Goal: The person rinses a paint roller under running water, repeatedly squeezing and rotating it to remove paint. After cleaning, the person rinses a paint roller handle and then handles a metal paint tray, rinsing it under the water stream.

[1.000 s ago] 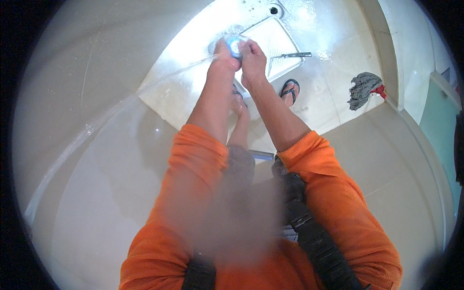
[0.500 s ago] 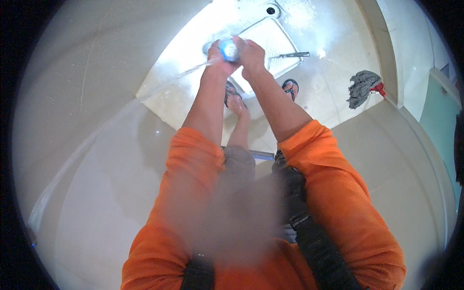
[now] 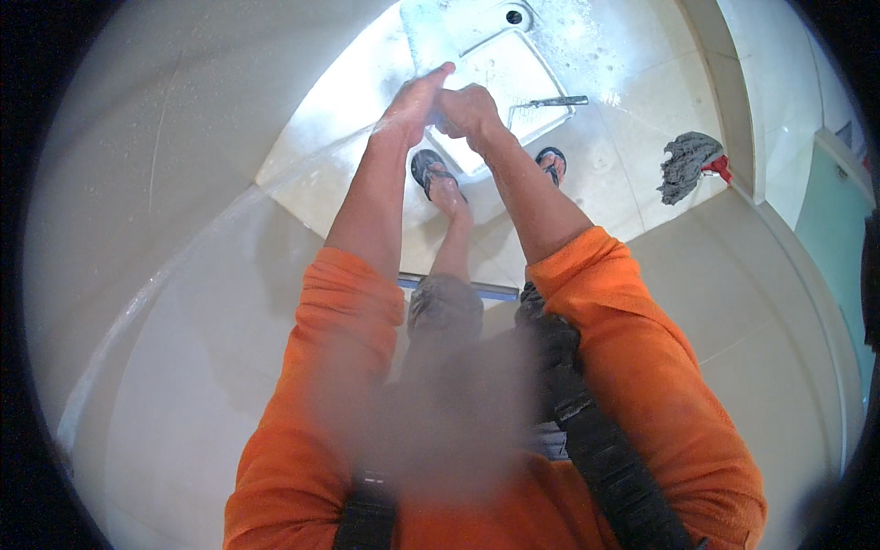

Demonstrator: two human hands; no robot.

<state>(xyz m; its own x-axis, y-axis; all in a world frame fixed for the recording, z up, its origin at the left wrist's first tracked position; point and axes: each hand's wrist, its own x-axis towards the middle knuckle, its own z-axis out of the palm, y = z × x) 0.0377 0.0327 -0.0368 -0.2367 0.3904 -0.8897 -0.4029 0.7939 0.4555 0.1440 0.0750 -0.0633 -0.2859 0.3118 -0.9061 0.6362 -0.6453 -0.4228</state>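
My left hand point(image 3: 417, 105) is out ahead of me with its fingers stretched toward the upper right. Pressed up beside it, my right hand point(image 3: 469, 112) has its fingers curled in; what they hold, if anything, is hidden. A long translucent stream point(image 3: 215, 220), water or perhaps a clear hose, runs from the far left edge to my left wrist. Beyond my hands a pale bluish streak point(image 3: 426, 37) lies over the bright floor, too blurred to name. Below them is a white squat pan point(image 3: 550, 66) set in the floor.
A dark-handled tool point(image 3: 559, 101) lies across the pan's right edge. The drain hole point(image 3: 513, 17) is at the far end, with foam or droplets point(image 3: 596, 60) to its right. A grey mop head point(image 3: 689, 167) rests at the right. My sandalled feet point(image 3: 440, 179) stand near the pan.
The bright blue-and-white thing between my hands no longer shows there. A pale bluish streak now appears beyond them. My left hand has shifted left, and its fingers have straightened.
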